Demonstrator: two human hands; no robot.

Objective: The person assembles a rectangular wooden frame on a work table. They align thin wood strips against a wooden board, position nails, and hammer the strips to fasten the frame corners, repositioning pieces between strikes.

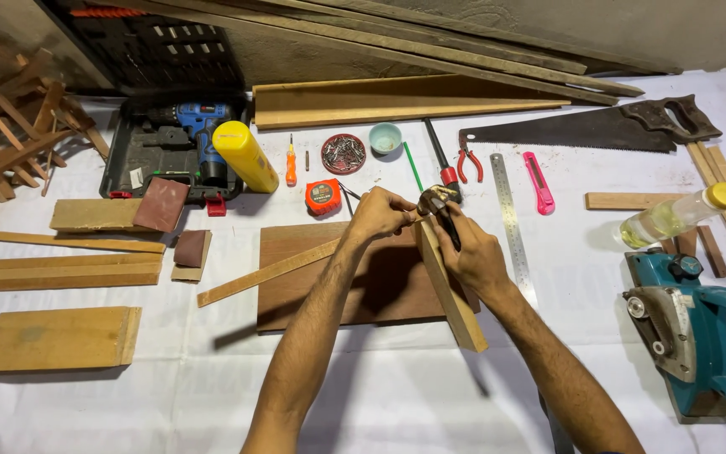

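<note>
Both hands are meeting over the board (321, 286): the left hand's (377, 214) fingers (401, 206) are pinching the long strip (266, 273), which is running out to their left; the right hand's (468, 252) fingers (447, 220) are gripping the hammer (437, 204) above the upright block (451, 290). Beyond the fingertips, tape measure (323, 197) and pliers (469, 165) are lying.

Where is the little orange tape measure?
In the head view, the orange tape measure lies on the white table, just left of the person's left hand and below the round dish of screws.
</note>
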